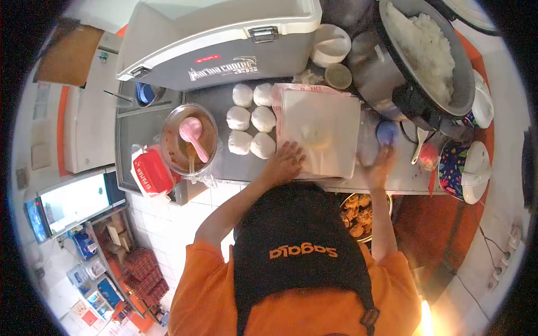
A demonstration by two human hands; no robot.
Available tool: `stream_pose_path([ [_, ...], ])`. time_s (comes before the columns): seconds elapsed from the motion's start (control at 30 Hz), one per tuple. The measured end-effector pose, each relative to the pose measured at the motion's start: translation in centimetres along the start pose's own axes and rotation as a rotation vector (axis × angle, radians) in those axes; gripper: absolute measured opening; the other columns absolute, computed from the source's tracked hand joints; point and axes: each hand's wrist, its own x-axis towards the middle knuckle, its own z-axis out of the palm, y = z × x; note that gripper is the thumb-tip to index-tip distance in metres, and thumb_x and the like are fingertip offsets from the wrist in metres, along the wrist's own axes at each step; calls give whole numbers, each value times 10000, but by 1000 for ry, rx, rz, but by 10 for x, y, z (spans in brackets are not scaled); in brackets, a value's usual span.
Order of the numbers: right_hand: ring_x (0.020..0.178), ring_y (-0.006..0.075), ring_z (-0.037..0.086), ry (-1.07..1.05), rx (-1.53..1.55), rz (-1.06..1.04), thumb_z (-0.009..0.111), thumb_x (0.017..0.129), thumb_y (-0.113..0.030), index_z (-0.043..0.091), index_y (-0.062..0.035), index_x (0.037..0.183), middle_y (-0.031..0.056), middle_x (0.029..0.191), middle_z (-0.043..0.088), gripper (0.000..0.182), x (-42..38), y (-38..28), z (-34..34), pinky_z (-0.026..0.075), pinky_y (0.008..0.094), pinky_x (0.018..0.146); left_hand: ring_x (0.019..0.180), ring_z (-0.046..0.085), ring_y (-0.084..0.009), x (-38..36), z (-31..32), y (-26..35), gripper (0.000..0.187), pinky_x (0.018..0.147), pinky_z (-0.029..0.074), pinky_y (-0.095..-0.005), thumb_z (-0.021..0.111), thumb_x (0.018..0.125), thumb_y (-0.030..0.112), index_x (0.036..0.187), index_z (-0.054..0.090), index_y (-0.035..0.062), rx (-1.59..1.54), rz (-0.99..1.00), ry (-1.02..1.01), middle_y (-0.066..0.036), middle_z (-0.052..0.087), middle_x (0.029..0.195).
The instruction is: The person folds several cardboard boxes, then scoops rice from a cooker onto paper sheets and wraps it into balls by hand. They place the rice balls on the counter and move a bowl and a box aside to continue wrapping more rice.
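Note:
My left hand (286, 162) lies with its fingers stretched out on the near left edge of a stack of white wrapping paper sheets (322, 120). Red print shows along the stack's far and left borders. To the right of the paper, my right hand (379, 165) reaches over the table with thumb and fingers apart. Its fingertips are right at the near side of a small round blue thing (386, 133), which is blurred. Several round white bundles (239, 119) stand in two columns just left of the paper.
A grey cooler box (224, 67) stands behind the bundles. At left are a bowl of sauce (168, 143) with a pink ladle (191, 131) and a red box (151, 171). A large pot holds white rice (428, 56) at back right. Fried pieces (358, 215) fill a pan below the table edge.

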Motion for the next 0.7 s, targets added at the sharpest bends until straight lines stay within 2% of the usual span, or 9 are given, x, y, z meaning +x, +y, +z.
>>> stream_pose_path([
  [0.07, 1381, 315, 425, -373, 122, -285, 708, 885, -443, 556, -126, 1376, 106, 1434, 539, 604, -19, -40, 5, 336, 526, 1121, 1427, 422, -333, -2, 1, -2, 638, 1224, 255, -490, 659, 879, 466, 1329, 599, 18, -8, 49, 28, -148, 574, 1419],
  [0.1, 1396, 312, 420, -535, 60, -431, 732, 872, -411, 585, -143, 1352, 90, 1444, 539, 569, -21, -63, 3, 322, 520, 1143, 1420, 436, -319, -1, -1, -2, 620, 1220, 264, -492, 643, 896, 470, 1326, 604, 26, -10, 78, 42, -134, 581, 1417],
  [0.2, 1391, 367, 421, -520, 86, -717, 643, 863, -418, 586, -91, 1312, 155, 1470, 501, 559, -42, -46, 38, 302, 598, 1144, 1427, 431, -291, 5, -17, 8, 619, 1220, 260, -496, 599, 934, 498, 1330, 601, 23, -205, -130, -29, -128, 572, 1429],
  [0.3, 1382, 362, 437, -659, 77, -676, 639, 846, -381, 631, -111, 1236, 143, 1447, 529, 475, -32, -44, 44, 303, 601, 1145, 1450, 395, -308, 6, -7, 11, 675, 1228, 235, -499, 561, 951, 537, 1364, 569, 3, -208, -119, -7, -149, 560, 1436],
  [0.4, 1368, 375, 450, -509, 380, -530, 643, 854, -361, 646, -121, 1209, 132, 1422, 552, 429, -20, -53, 42, 294, 624, 1138, 1453, 387, -323, 8, 1, 19, 717, 1230, 232, -501, 570, 931, 555, 1368, 556, -13, -173, -160, -7, -166, 550, 1439],
  [0.53, 1369, 395, 441, -528, 226, -657, 649, 854, -323, 653, -116, 1179, 136, 1414, 552, 385, -29, -51, 53, 286, 653, 1123, 1443, 399, -335, 6, -1, 20, 621, 1223, 256, -510, 595, 929, 486, 1322, 591, 5, -158, -116, 177, -163, 550, 1431],
  [0.63, 1362, 406, 445, -543, 286, -674, 639, 867, -293, 653, -118, 1181, 146, 1391, 564, 360, -19, -61, 43, 290, 651, 1121, 1419, 439, -329, 4, 2, 21, 495, 1220, 265, -516, 615, 933, 401, 1264, 631, 34, -118, -43, 200, -138, 590, 1394],
  [0.67, 1347, 411, 461, -562, 296, -675, 632, 876, -284, 654, -123, 1183, 148, 1370, 579, 348, -13, -64, 34, 299, 643, 1120, 1376, 497, -310, 2, 10, 21, 379, 1213, 287, -511, 626, 925, 309, 1207, 659, 58, -161, -34, 174, -119, 631, 1343],
  [0.7, 1332, 416, 478, -581, 294, -665, 624, 885, -275, 655, -128, 1185, 151, 1349, 594, 336, -12, -64, 27, 308, 634, 1120, 1361, 512, -304, -1, 20, 21, 364, 1210, 295, -507, 634, 917, 286, 1203, 661, 62, -193, -108, 106, -120, 636, 1335],
])
